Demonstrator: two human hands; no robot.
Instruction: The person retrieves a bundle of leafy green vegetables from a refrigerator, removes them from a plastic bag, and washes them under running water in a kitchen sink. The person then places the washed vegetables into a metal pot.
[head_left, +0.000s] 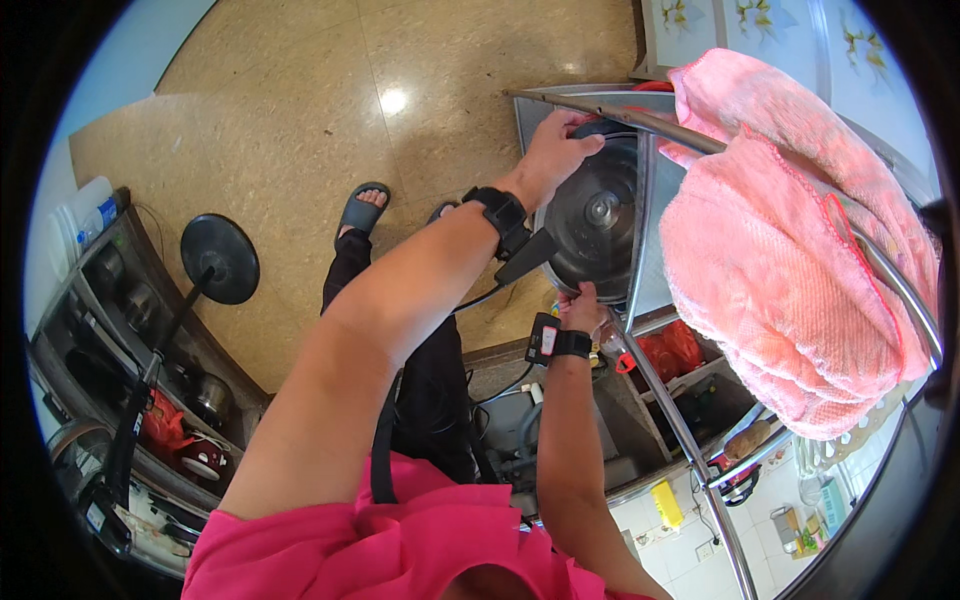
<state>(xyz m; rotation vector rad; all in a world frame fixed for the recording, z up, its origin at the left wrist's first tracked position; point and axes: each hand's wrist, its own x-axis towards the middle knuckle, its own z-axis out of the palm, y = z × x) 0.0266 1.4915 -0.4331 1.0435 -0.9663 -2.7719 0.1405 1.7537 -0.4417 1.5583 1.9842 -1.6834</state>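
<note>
A round dark lid or shallow pan with a shiny centre and ring marks lies at the right of the middle, partly behind a chrome rack bar. My left hand grips its upper edge, thumb towards the bar. My right hand holds its lower edge, with the fingers partly hidden. A grey panel lies beside and partly beneath it. Pink towels hang over the rack rails close to the right of my hands.
A brown rail runs above my left hand. Below the rack are open compartments with red plastic bags. A black stand with a round base is at the left, beside shelves holding metal pots. Hoses show near my right forearm.
</note>
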